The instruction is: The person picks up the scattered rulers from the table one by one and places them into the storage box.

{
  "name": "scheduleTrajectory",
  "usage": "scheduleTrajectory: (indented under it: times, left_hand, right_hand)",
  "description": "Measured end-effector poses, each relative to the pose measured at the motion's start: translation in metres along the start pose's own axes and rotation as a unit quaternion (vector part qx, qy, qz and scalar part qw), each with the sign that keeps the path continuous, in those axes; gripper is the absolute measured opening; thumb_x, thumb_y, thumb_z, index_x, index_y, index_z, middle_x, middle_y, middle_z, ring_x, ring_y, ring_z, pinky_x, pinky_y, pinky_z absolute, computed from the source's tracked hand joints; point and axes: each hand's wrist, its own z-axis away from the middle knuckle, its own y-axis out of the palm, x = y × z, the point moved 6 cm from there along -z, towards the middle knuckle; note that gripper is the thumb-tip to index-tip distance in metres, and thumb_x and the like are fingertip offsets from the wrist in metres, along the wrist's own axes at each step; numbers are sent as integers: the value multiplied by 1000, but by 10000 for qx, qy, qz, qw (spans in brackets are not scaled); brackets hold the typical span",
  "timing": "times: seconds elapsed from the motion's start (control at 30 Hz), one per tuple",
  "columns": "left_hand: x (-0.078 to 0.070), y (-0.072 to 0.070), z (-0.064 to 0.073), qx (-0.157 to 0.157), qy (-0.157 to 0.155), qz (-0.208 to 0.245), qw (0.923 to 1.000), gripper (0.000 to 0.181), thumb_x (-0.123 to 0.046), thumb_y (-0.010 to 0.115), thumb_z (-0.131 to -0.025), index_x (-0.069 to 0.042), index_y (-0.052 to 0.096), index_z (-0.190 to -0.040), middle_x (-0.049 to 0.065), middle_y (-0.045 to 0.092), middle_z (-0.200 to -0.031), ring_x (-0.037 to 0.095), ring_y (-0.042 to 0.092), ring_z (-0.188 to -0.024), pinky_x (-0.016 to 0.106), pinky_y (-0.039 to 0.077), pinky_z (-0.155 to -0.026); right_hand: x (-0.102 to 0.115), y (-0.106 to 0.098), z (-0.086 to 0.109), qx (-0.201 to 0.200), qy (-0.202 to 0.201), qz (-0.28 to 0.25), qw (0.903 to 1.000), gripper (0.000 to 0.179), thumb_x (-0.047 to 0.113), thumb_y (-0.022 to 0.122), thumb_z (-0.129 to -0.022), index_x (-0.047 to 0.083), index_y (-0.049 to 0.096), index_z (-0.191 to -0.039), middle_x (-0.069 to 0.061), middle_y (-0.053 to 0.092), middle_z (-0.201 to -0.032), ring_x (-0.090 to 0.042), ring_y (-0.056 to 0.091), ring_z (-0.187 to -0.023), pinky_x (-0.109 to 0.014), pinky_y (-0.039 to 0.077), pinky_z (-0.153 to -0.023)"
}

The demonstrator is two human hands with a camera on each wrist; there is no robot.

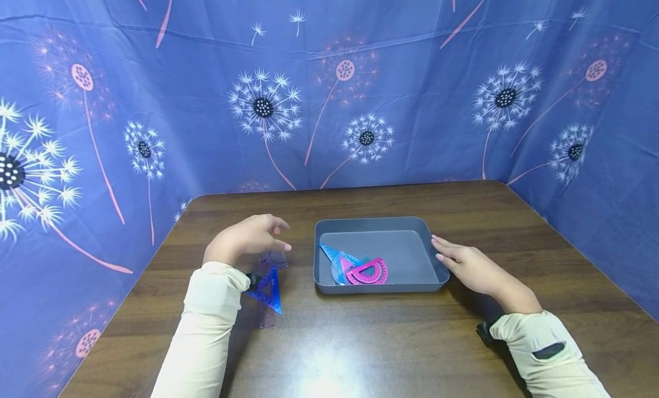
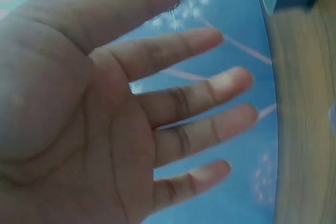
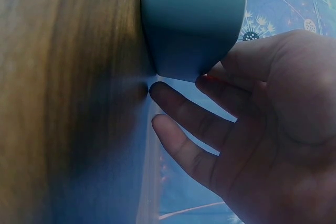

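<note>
Room runs between the blue plastic triangle (image 1: 276,293) and the grey rectangular tray (image 1: 407,258) — the right hand (image 1: 476,269) blocks its right end.

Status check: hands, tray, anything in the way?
Left hand empty, left of grey tray. Right hand touching tray's right side. Pink protractor in tray. Blue set square outside, partly hidden behind black wrist strap.
</note>
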Motion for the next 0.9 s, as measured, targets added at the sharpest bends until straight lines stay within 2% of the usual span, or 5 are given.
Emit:
scheduleTrajectory:
  times: [0.13,0.23,0.4,0.63,0.9]
  left_hand:
    - [23,2,4,191,-904,-209,9955,63,-30,79,-84,-3,56,-136,20,59,-132,41,54,-123,58,41,-102]
    - [35,9,4,372,-1366,-270,9896,65,-26,84,-78,-1,57,-132,20,59,-133,43,54,-123,59,42,-101]
    - [46,23,-3,544,-1484,-422,9865,58,-22,89,-70,-4,62,-118,15,61,-121,36,57,-112,54,48,-94]
    - [52,36,-11,589,-1601,-761,9824,80,-24,93,-63,-5,52,-130,24,46,-137,46,46,-126,60,45,-96]
    - [56,49,-16,791,-1585,-780,9811,75,-19,92,-66,-2,52,-127,26,47,-136,43,48,-126,57,43,-100]
  right_hand:
    - [0,-1,0,-3,12,6,10000,42,11,56,-101,-8,51,-139,-24,45,-147,-42,43,-135,-56,36,-105]
    - [0,-1,0,24,13,-52,10000,43,12,56,-102,-9,51,-139,-25,45,-147,-43,42,-135,-57,35,-105]
    - [0,-1,0,42,39,-87,9999,43,12,55,-102,-9,50,-138,-25,44,-148,-43,42,-136,-58,34,-105]
    - [-3,0,0,29,65,-2,10000,43,10,55,-102,-8,49,-140,-23,44,-149,-42,42,-136,-58,33,-106]
    - [1,-1,0,-2,-18,-111,9999,42,12,56,-101,-9,51,-138,-25,45,-147,-44,43,-135,-57,35,-105]
